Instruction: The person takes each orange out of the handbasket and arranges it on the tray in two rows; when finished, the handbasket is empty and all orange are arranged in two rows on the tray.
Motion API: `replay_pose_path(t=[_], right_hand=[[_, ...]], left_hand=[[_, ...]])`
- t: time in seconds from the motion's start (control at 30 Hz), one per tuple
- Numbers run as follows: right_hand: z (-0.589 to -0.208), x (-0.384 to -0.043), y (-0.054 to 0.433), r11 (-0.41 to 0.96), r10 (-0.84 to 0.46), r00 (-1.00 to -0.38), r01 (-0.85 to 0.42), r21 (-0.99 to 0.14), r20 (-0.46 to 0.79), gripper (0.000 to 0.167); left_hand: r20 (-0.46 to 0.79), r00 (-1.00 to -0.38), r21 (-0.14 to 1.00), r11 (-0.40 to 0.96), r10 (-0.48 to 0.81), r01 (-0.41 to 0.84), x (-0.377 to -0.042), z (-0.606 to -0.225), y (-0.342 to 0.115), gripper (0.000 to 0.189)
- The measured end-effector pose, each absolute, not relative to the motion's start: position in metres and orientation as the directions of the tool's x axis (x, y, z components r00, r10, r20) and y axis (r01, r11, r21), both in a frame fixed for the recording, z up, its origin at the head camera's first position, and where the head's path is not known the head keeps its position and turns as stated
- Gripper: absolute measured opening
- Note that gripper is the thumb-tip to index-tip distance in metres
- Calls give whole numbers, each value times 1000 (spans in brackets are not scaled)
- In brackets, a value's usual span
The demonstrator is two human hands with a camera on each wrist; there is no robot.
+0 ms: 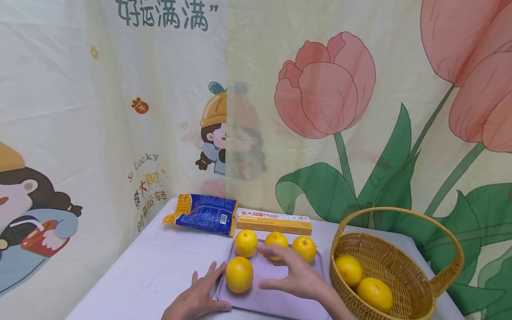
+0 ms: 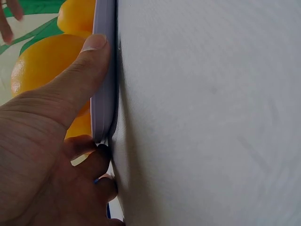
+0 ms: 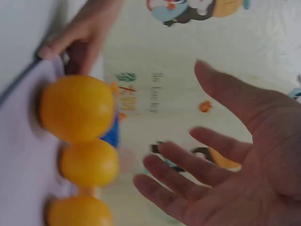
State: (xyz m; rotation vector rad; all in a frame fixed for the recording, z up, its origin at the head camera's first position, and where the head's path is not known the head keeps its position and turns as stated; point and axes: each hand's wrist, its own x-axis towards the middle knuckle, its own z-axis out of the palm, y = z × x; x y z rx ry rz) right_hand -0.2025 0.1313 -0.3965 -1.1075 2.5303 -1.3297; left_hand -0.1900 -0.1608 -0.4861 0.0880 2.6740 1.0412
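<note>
Several oranges stand on a light purple tray (image 1: 276, 295): a near-left orange (image 1: 239, 274), one behind it (image 1: 246, 243), and others along the far side. My left hand (image 1: 198, 292) rests against the tray's near-left corner, its thumb (image 2: 87, 66) laid along the rim and its fingers round the left side. Above the tray, my right hand (image 1: 298, 275) is held with thumb and fingers spread apart, nothing between them. In the right wrist view, its palm and fingers (image 3: 188, 167) show bare, apart from the row of oranges.
A wicker basket (image 1: 384, 262) with a tall handle stands right of the tray, two oranges (image 1: 374, 295) inside. Behind the tray lie a pasta box (image 1: 274, 222) and a blue-and-yellow bag (image 1: 206, 214). Printed curtains hang behind the white-covered table (image 1: 136, 271).
</note>
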Motion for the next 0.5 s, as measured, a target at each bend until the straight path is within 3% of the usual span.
replay_pose_path(t=[0.13,0.23,0.5], right_hand=[[-365,-190,167,330,-699,-650,-663,-672,298,53],[-348,-188,196,326,-727,-619,-692,-644,297,49],[-341,-219,268,483,-664,-739,-539,-690,113,42]], left_hand=[[-230,-962,671,740,149,-46,-190,-485,-160,108],[-238,-961,665,745,143,-54,-190,-484,-160,108],[-223,-960,679,733,169,-29,-192,-484,-161,109]])
